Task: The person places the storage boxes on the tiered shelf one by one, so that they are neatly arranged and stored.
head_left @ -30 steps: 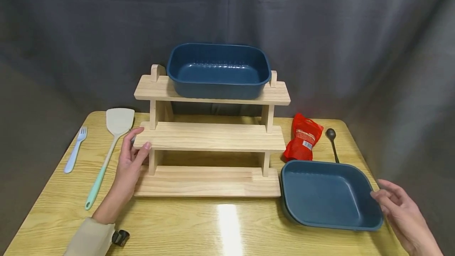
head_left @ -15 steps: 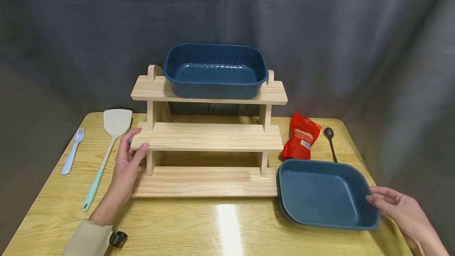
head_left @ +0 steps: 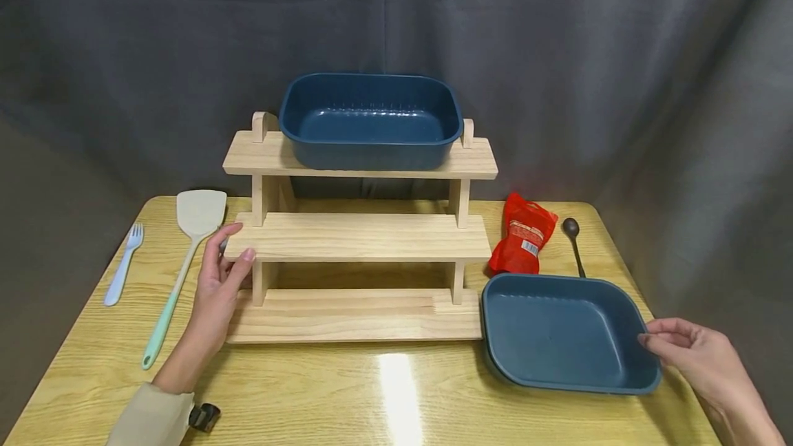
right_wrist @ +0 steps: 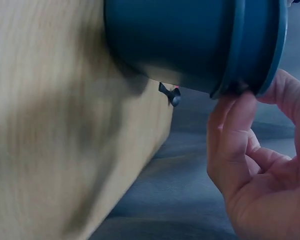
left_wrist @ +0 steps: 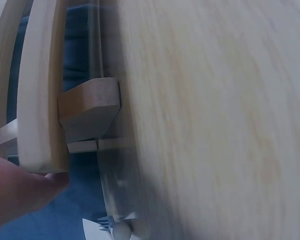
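Observation:
A three-tier wooden shelf stands mid-table. My left hand grips the left end of its middle board, thumb on the front edge. On the top tier sits a blue rectangular basin. At the table's right lie blue basins, nested; two rims show in the right wrist view. Around the right side of the upper basin's rim, my right hand pinches with thumb and fingers. The lower basin is mostly hidden from the head view.
Left of the shelf lie a light blue fork and a white turner with a mint handle. Behind the nested basins are a red packet and a dark spoon. A grey curtain hangs behind.
My right hand has come in from just off the basin's right rim and now pinches it. My left hand keeps its grip on the shelf. The head view has shifted slightly.

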### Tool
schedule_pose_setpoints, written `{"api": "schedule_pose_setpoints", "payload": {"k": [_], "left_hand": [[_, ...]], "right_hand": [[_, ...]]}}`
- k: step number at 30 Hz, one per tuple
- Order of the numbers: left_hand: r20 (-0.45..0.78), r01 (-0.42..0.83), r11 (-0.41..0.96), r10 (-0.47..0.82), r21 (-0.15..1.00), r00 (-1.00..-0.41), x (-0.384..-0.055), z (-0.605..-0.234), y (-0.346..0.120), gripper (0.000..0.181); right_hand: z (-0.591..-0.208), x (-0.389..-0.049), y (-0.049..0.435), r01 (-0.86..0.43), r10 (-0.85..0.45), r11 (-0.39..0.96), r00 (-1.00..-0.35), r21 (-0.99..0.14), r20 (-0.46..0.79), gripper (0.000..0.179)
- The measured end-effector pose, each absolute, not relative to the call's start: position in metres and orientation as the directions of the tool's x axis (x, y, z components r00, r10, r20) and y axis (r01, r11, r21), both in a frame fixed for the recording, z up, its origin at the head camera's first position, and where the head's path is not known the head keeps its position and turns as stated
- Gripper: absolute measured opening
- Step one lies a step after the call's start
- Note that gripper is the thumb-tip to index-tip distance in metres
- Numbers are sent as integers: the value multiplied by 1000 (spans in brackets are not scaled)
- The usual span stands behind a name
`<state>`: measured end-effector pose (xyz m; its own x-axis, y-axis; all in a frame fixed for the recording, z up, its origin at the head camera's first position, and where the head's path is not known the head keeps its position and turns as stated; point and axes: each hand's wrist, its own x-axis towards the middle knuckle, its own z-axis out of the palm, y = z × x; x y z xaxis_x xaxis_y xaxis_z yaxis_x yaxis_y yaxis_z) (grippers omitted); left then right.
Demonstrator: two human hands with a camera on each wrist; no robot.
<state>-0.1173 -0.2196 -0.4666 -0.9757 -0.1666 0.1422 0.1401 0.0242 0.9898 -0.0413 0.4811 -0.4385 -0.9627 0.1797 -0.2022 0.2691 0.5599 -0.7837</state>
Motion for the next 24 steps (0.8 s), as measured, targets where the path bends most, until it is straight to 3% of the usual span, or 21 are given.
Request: {"api": "schedule_pose_setpoints", "payload": {"k": [5, 13, 19, 24], "left_hand": [[142, 140, 25, -175, 990, -974, -117, -467, -220, 53], [140, 138, 25, -166, 990, -976, -118, -466, -220, 52], [138, 136, 26, -176, 990, -975, -117, -467, -220, 52], [144, 142, 21, -167, 990, -975, -118, -467, -220, 53]], "right_hand": [[-428, -42, 478, 221, 147, 669, -975, -709, -165, 28], [-419, -45, 474, 268, 191, 709, -963, -652, -188, 31], [-421, -47, 473, 201, 154, 698, -979, -688, -130, 41], [-430, -44, 483, 121, 81, 567, -993, -815, -91, 44]]}}
